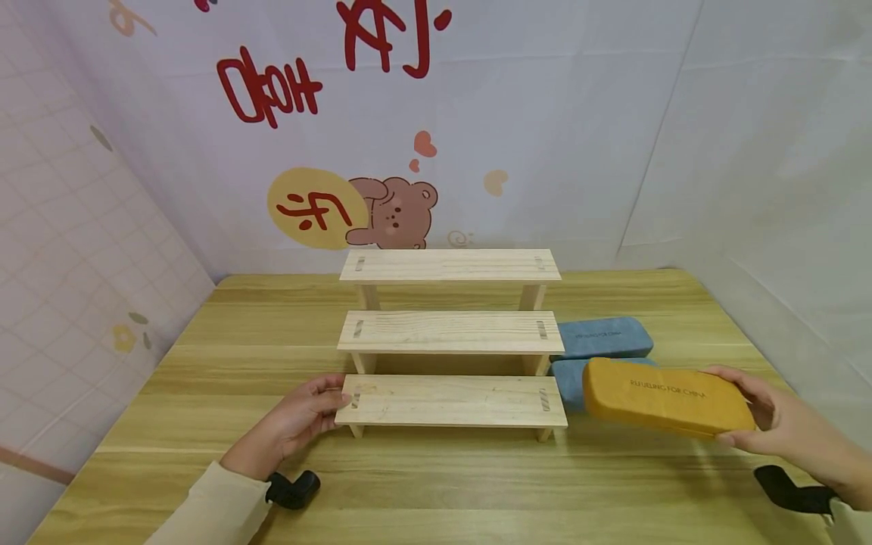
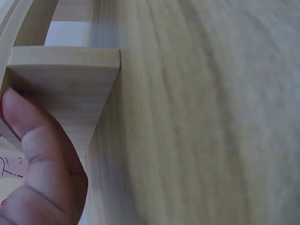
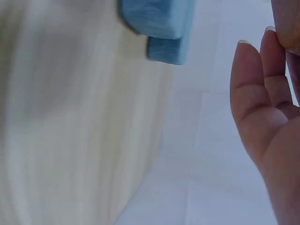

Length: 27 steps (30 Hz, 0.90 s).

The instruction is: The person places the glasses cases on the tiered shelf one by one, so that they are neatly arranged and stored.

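A three-step wooden stand (image 1: 450, 401) rises in the middle of the table. My left hand (image 1: 303, 420) grips the left end of its lowest step, thumb on top; in the left wrist view, a finger or thumb (image 2: 44, 159) lies against the wood. At the right, my right hand (image 1: 783, 428) holds a yellow case (image 1: 668, 397) by its right end, above the table. The case partly covers a blue case (image 1: 568, 382); another blue case (image 1: 602, 338) lies behind that one. In the right wrist view my right hand (image 3: 262, 103) shows at the edge, blurred blue cases (image 3: 154, 18) beyond.
The wooden table (image 1: 436, 492) extends around the stand. Behind it hangs a white cloth (image 1: 559, 113) with red characters and a cartoon bear, and pale cloth walls stand on both sides. Each wrist wears a black strap (image 1: 293, 490).
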Tool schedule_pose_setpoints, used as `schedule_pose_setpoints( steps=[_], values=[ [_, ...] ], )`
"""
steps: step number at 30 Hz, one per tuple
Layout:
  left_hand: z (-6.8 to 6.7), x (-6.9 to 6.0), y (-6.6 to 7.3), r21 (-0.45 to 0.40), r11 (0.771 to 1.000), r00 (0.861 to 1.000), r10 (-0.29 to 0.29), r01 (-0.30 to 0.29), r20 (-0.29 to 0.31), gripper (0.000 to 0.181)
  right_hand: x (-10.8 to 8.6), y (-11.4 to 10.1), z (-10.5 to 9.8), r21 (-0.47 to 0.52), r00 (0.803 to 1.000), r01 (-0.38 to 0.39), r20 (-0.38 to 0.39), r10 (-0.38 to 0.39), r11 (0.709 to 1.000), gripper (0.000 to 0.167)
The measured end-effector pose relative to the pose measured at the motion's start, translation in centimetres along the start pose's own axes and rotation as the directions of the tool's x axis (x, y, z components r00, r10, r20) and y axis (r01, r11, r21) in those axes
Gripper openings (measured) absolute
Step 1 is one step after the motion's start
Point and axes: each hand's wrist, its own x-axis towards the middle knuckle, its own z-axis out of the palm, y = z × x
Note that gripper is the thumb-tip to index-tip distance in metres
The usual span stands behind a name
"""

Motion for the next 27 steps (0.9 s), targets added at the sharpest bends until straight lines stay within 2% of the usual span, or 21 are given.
schedule_pose_setpoints(
  steps=[3, 9, 11, 18, 25, 27],
  values=[
    [0.0, 0.0, 0.0, 0.001, 1.0, 1.0, -0.001, 0.001, 0.004, 0.056, 0.5, -0.5, -0.2, 0.003, 0.999, 0.034, -0.009, -0.034, 0.999, 0.087],
    [-0.1, 0.1, -0.1, -0.007, 1.0, 1.0, -0.011, 0.011, -0.001, 0.054, 2.1, -2.0, -0.7, 0.087, 0.998, 0.07, -0.006, -0.07, 0.994, 0.084],
    [-0.1, 0.1, -0.1, -0.007, 1.0, 1.0, -0.012, 0.012, 0.001, 0.055, 2.8, -2.6, -0.7, 0.087, 0.997, 0.078, -0.012, -0.077, 0.993, 0.082],
    [0.0, 0.1, 0.1, -0.001, 1.0, 1.0, -0.011, 0.011, 0.002, 0.059, 5.7, -4.8, -0.7, 0.041, 0.996, 0.085, -0.028, -0.084, 0.996, 0.081],
    [0.0, 0.0, 0.1, -0.001, 1.0, 1.0, -0.007, 0.007, 0.006, 0.058, 8.9, -7.6, -0.2, -0.055, 0.995, 0.089, -0.031, -0.091, 0.995, 0.08],
    [-0.1, -0.1, 0.1, -0.002, 1.0, 1.0, -0.007, 0.007, 0.008, 0.057, 9.9, -8.3, 0.0, -0.051, 0.995, 0.099, -0.023, -0.1, 0.994, 0.079]
  ],
)
